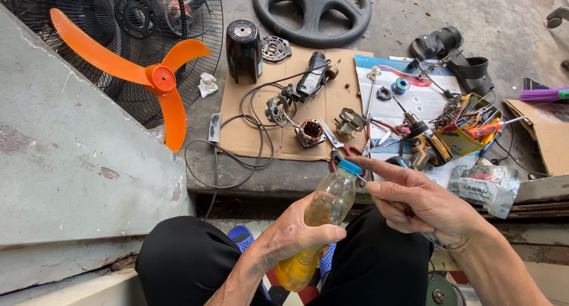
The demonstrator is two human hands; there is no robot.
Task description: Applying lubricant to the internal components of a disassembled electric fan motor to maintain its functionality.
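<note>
From the head view, low in the centre of the frame, the left hand had its fingers closed around a clear plastic bottle of yellowish liquid, long axis tilted up-right. The right hand pinched at its blue cap, nearer the top, over the black-trousered lap.

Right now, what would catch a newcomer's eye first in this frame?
The bright orange fan blade at upper left, against a black fan grille. Centre bottom, the left hand grips a plastic bottle of amber liquid while the right hand works at its blue cap.
</note>
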